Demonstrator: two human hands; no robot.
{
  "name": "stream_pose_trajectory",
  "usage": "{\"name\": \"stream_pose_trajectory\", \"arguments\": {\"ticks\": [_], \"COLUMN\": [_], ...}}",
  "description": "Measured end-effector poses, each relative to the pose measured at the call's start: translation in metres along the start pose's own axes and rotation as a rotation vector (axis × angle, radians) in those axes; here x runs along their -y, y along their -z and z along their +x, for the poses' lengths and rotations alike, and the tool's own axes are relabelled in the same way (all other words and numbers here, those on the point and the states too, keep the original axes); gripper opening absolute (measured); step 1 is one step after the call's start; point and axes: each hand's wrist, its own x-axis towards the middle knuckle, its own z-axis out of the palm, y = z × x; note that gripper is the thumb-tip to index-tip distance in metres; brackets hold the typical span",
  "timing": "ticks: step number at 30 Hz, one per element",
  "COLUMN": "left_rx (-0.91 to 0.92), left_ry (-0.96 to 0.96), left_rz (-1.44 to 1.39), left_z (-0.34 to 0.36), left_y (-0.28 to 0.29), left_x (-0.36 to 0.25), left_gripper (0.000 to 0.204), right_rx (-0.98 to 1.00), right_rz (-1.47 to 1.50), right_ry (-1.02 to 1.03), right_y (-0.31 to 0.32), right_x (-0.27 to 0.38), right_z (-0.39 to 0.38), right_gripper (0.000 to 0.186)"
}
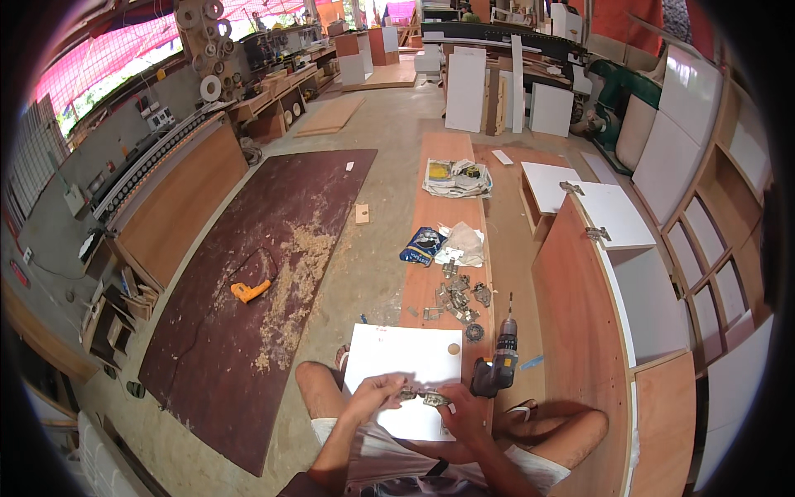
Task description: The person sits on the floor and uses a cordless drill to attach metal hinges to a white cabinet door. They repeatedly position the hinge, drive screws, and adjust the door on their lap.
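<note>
A metal hinge point(424, 397) sits pinched between left hand point(374, 393) and right hand point(460, 412), each grip closed on it, above the white panel point(389, 352).

Carpentry workshop, sawdust point(302, 248) on floor, plywood boards point(451, 240), cordless drill point(497, 364), unfinished cabinets point(712, 215)

A blue packet point(422, 246) and clear plastic bag point(465, 241) lie on the long wooden board point(447, 166).
</note>
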Motion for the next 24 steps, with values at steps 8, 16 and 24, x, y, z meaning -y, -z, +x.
{"name": "stream_pose_trajectory", "arguments": {"ticks": [8, 16, 24], "left_rx": [0.023, -0.280, -0.343], "left_ry": [-0.010, -0.272, -0.312], "left_rz": [-0.001, 0.023, 0.125], "left_z": [0.005, 0.029, 0.072], "left_y": [-0.007, 0.005, -0.026], "left_x": [0.011, -0.006, 0.008], "left_gripper": [0.023, 0.021, 0.020], "right_rx": [0.109, -0.226, -0.169], "right_rz": [-0.254, -0.319, 0.348], "right_ry": [0.152, -0.088, -0.511], "right_y": [0.041, 0.090, 0.078], "right_x": [0.016, -0.022, -0.078], "right_z": [0.013, 0.053, 0.053], "right_gripper": [0.045, 0.093, 0.109]}}
